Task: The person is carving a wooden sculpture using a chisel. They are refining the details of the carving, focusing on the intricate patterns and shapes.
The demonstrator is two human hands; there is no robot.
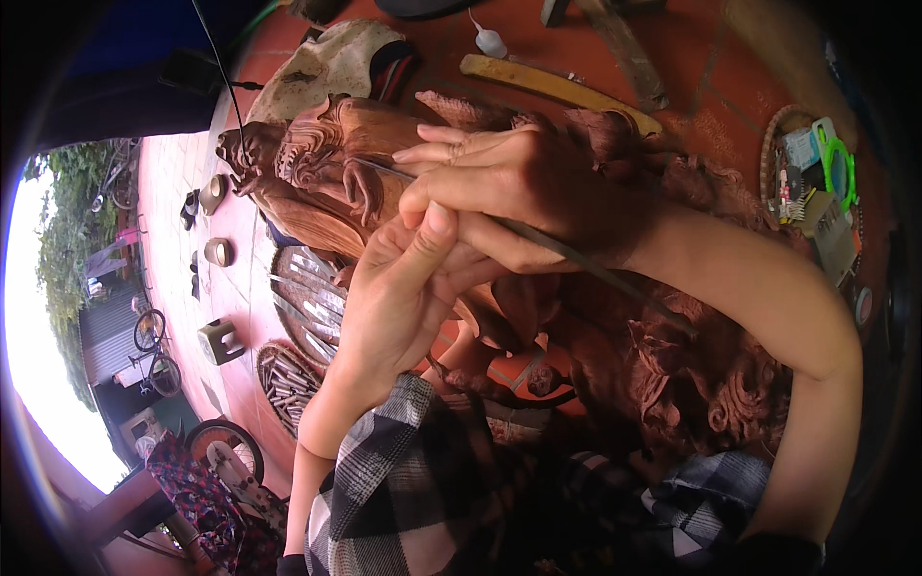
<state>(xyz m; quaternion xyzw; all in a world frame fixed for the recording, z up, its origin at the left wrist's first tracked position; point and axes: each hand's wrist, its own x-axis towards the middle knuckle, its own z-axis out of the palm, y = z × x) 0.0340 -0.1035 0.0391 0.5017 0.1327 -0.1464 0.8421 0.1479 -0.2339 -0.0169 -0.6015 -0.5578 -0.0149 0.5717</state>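
Note:
A reddish-brown wood carving (384,130) with a robed figure lies across the middle, its deeply cut parts (663,360) spreading to the right. Over it, my right hand (490,192) is closed round a long, thin metal hand tool (615,278). One end of the tool points to the carved folds at upper left, while the other sticks out behind toward the lower right. Its working tip is too small to identify. My left hand (403,274) meets the right one from below, thumb up against the right fingers and its own fingers curled. What it grips is hidden.
Left of the carving are a round tray of flat tools (307,298) and a basket of short rods (286,389). A wooden strip (557,91) lies beyond it. At right sits a basket (771,158) with a green-rimmed item (839,173). Bicycles (154,350) stand outside.

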